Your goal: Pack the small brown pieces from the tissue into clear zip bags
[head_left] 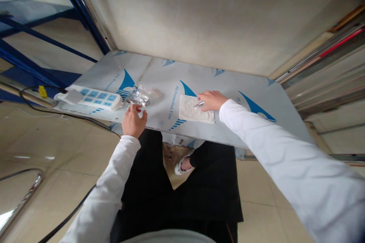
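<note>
- Your legs in black trousers (148, 197) are tucked up to the table edge, so both forearms reach in from the near side. Cloth looks matte.
- Left hand (134, 122): over the near edge, fingers curled, thumb set apart. Can't tell whether the fingertips have hold of anything.
- Right hand (211, 100): fingertips bent down, seemingly closed on a small shiny piece (200, 104); a pinch suits something that slim. Too small to identify.
- White sheet (186, 114) lies under that piece; probably gives a soft, pale backing. Roughly rectangular, wrinkled, paper or thin cloth.
- Plastic bags (146, 93) sit just beyond your left fingers, likely for easy reach. Clear, crinkly, glossy, dark bits inside.
- Power strip (98, 98) is left of the bags, probably out of your way. White, long, pale-blue socket faces.
- Table (256, 83): flat, grey, printed "PE Protective Film", presumably against scratches.
- Wall (185, 19) behind: plain, smooth, beige.
</note>
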